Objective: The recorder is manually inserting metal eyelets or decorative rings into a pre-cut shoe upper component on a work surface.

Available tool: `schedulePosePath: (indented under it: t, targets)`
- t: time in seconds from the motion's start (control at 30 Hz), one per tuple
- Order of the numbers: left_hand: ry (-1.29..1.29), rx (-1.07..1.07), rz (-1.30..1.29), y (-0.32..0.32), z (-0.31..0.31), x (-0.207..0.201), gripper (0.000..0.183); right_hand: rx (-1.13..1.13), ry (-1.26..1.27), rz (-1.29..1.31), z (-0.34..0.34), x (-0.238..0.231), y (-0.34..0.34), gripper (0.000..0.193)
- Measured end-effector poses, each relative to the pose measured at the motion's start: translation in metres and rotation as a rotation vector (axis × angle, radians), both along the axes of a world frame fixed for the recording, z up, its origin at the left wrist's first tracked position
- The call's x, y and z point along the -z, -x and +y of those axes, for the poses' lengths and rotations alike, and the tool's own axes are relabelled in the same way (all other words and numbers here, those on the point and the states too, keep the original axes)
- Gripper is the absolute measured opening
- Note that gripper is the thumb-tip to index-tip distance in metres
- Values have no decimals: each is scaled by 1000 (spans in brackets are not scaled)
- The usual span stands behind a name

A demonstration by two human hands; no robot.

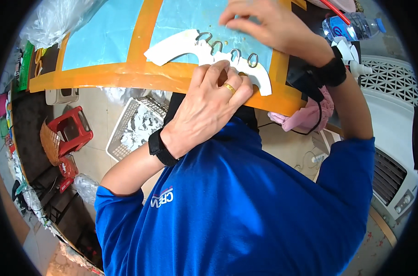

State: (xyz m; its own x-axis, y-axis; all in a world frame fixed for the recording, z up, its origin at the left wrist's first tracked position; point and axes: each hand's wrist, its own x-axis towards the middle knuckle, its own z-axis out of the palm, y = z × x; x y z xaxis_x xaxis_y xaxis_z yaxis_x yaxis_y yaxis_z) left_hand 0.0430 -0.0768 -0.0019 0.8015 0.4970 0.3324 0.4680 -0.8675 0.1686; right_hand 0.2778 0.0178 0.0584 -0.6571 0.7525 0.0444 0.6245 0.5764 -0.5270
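Note:
A white curved strip (176, 46), thin like fabric or foam, lies across the near edge of the table. Several dark metal loops (252, 60) stand in a row along its far side. My left hand (213, 92) presses on the middle of the strip with bent fingers, holding it against the tabletop; its fingertips are partly hidden. Beyond the strip, my right hand (264, 23) hovers with thumb and fingers apart, slightly blurred, and nothing shows in it.
Orange tape (140, 32) borders the blue table cover (103, 34). Clear plastic bags (57, 20) sit at the far left, a water bottle (354, 27) at the far right. Below the table stand a basket of white scraps (114, 138) and a red stool (82, 133); a white appliance (388, 124) is at right.

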Motion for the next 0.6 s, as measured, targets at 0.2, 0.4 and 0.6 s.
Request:
schedulePosePath:
  t: [0.2,0.4,0.6]
  targets:
    - [-22,-6,34,-1,1,-1,44,117,-178,387,-43,23,16,24]
    - [-49,-15,46,-2,-1,0,43,73,-157,344,-41,34,16,27]
    - [-75,-35,116,-5,-3,-1,43,48,72,310,-28,29,21,25]
